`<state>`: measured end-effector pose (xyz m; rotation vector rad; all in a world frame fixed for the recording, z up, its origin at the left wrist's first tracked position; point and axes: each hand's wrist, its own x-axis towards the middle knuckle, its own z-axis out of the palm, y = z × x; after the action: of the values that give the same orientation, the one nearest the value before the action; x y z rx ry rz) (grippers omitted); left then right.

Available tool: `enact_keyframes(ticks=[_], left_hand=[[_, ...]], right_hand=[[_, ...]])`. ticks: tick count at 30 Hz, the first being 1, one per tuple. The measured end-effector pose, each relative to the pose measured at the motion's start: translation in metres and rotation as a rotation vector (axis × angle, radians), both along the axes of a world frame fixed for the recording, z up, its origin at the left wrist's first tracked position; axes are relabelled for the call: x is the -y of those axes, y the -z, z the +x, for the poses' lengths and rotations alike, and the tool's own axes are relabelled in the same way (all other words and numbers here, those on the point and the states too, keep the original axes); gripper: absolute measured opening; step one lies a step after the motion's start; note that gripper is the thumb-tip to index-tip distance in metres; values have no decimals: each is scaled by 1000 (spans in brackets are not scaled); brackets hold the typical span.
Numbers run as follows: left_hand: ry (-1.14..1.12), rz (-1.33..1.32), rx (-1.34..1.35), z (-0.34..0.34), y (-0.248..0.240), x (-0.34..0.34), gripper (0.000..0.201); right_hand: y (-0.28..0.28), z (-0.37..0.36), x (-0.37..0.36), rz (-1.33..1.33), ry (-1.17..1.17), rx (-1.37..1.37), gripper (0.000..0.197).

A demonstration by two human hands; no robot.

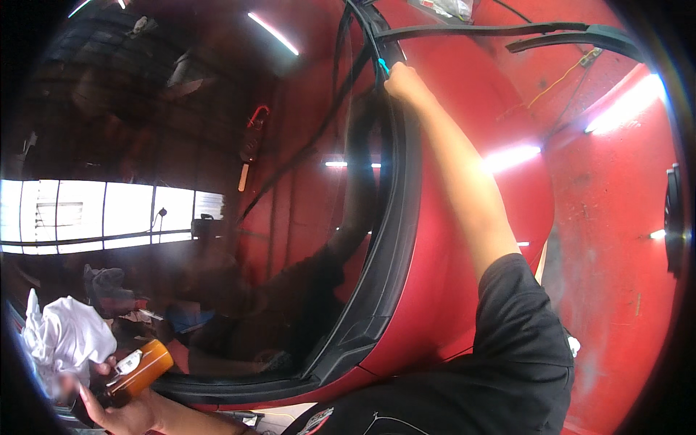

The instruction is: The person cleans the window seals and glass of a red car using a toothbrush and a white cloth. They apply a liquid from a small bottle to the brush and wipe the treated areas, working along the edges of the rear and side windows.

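Note:
My left hand [119,417], at the lower left, is closed round an amber bottle [148,366] with a dark end, held tilted over the glass. A crumpled white cloth [69,333] sits against that hand; I cannot tell whether the fingers grip it too. Stretched far forward, my right arm ends in my right hand [406,81], closed at the black trim [395,239] along the edge of a dark car window [290,217]. A small turquoise piece [383,67] sticks out of its fingers toward the glass; its kind is too small to make out.
Red car bodywork [449,268] curves beside the trim. Long black strips [493,30] reach out at the upper right, near a clear plastic bag [453,9] and a thin yellow cord [544,90]. The glass mirrors lights, window bars and a dark figure.

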<state>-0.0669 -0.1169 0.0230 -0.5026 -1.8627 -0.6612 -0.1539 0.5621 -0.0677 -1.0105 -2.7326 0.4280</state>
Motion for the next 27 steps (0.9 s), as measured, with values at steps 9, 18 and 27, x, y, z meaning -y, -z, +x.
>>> enact_keyframes(ticks=[9, 18, 27], left_hand=[[34, 44, -10, 5, 9, -4, 44], [-75, 67, 60, -6, 22, 17, 44], [77, -36, -8, 7, 9, -23, 37]], right_hand=[[14, 63, 38, -45, -9, -76, 28], [1, 21, 43, -252, 142, -165, 28], [15, 34, 38, -148, 122, -121, 31]])
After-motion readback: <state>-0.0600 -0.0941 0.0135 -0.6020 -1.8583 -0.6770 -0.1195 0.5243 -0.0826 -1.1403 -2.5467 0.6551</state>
